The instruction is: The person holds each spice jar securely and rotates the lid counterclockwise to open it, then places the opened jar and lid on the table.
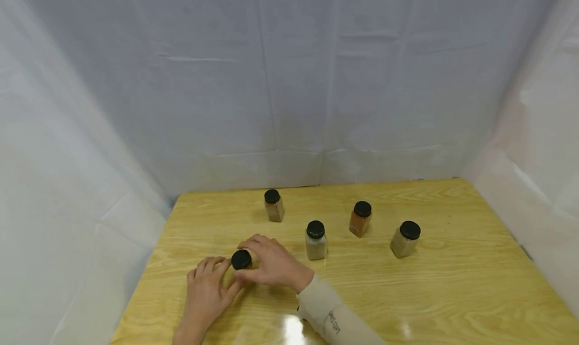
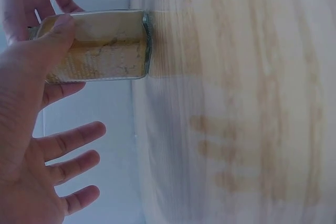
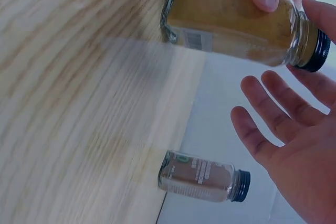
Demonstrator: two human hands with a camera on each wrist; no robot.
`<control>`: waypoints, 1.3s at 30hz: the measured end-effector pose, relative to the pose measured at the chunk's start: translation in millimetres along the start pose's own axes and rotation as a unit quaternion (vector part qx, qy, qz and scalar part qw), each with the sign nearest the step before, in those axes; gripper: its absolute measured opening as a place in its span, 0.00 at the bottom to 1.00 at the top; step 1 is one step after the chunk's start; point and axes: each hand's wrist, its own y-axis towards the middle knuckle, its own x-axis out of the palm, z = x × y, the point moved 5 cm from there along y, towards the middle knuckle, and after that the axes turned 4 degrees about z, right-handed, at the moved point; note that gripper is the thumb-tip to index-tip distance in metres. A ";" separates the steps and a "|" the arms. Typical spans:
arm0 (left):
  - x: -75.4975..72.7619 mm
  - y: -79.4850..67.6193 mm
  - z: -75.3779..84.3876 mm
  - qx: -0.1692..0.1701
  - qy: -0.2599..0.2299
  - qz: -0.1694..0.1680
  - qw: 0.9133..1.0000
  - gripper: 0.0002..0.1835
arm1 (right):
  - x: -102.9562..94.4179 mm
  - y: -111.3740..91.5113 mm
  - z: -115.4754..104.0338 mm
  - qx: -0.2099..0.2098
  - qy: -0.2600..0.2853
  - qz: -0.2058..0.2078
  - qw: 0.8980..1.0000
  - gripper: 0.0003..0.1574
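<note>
A square glass spice jar of yellow-brown powder (image 2: 110, 51) with a black lid (image 1: 242, 259) is upright between both hands at the table's front left. My left hand (image 1: 205, 291) holds the glass sides between thumb and index finger; its other fingers (image 2: 79, 142) spread away from the jar. From the right, my right hand (image 1: 276, 264) has its thumb and index finger around the lid and neck, with the remaining fingers (image 3: 257, 129) extended clear of the glass. The jar's base (image 3: 169, 11) is at the wooden tabletop.
Several other black-lidded spice jars stand upright: a brown one (image 1: 275, 210) at the back, a pale one (image 1: 316, 245) right of my hands, a reddish-orange one (image 1: 360, 223) and a beige one (image 1: 402, 243) farther right. White sheeting (image 1: 298, 94) hangs behind the wooden table (image 1: 452, 295).
</note>
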 end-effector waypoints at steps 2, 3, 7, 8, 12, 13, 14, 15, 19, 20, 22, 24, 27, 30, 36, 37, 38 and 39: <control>-0.4 0.1 0.3 0.002 0.002 0.004 1.000 0.28 | -1.2 -0.7 2.2 0.010 0.000 -0.001 1.000 0.39; -0.6 0.3 0.6 0.001 0.003 0.004 1.000 0.28 | -1.6 -1.0 3.5 0.013 0.003 -0.001 1.000 0.38; -1.6 1.0 1.7 -0.002 0.001 0.001 1.000 0.29 | -3.5 -2.3 6.5 0.016 0.012 -0.005 1.000 0.34; -1.7 1.1 2.1 -0.003 0.000 -0.001 1.000 0.29 | -3.9 -2.6 6.7 0.015 0.013 -0.007 1.000 0.33; -2.1 1.0 1.6 -0.003 -0.003 -0.005 1.000 0.29 | -4.7 -2.4 5.5 0.011 0.015 -0.019 1.000 0.33; -1.9 1.0 1.4 -0.004 -0.003 -0.006 1.000 0.29 | -4.7 -2.1 4.8 0.011 0.016 -0.021 1.000 0.33; -1.7 0.9 1.1 -0.005 -0.005 -0.006 1.000 0.28 | -4.5 -1.8 4.2 0.012 0.017 -0.022 1.000 0.33; -1.6 0.6 0.9 -0.006 -0.006 -0.008 1.000 0.28 | -4.5 -1.4 3.3 0.013 0.020 -0.023 0.999 0.34; -1.1 -0.1 0.3 -0.013 -0.012 -0.018 1.000 0.27 | -2.6 0.0 -0.5 0.017 0.014 -0.019 1.000 0.37; -0.9 -0.2 0.2 -0.014 -0.014 -0.019 1.000 0.26 | -1.6 0.6 -1.2 0.016 0.010 -0.016 1.000 0.37; -0.6 -0.2 0.0 -0.016 -0.016 -0.022 0.999 0.26 | 0.4 1.5 -2.0 0.011 0.002 -0.011 1.000 0.36; -0.6 0.2 0.3 -0.014 -0.018 -0.018 1.000 0.26 | 1.8 2.4 -1.7 0.005 -0.006 -0.007 1.000 0.34; -0.5 0.4 0.2 -0.011 -0.017 -0.009 1.000 0.28 | 1.7 2.6 0.2 0.007 -0.009 -0.006 1.000 0.37; -1.0 0.6 0.7 -0.003 -0.012 0.003 1.000 0.29 | -1.8 0.6 3.2 0.022 0.001 -0.010 1.000 0.41; -0.1 -0.1 -0.6 0.001 -0.007 0.006 1.000 0.30 | -6.7 -2.5 8.1 0.029 0.027 -0.014 0.999 0.33; 0.2 -0.2 -0.7 0.001 -0.007 0.005 1.000 0.31 | -6.6 -2.7 8.2 0.026 0.029 -0.018 0.999 0.32; 0.5 -0.4 -0.6 0.001 -0.006 0.006 1.000 0.31 | -6.2 -2.9 8.2 0.021 0.034 -0.021 0.999 0.31; 0.8 -0.6 -0.4 0.002 -0.006 0.007 1.000 0.31 | -6.0 -3.2 7.6 0.015 0.035 -0.024 0.999 0.31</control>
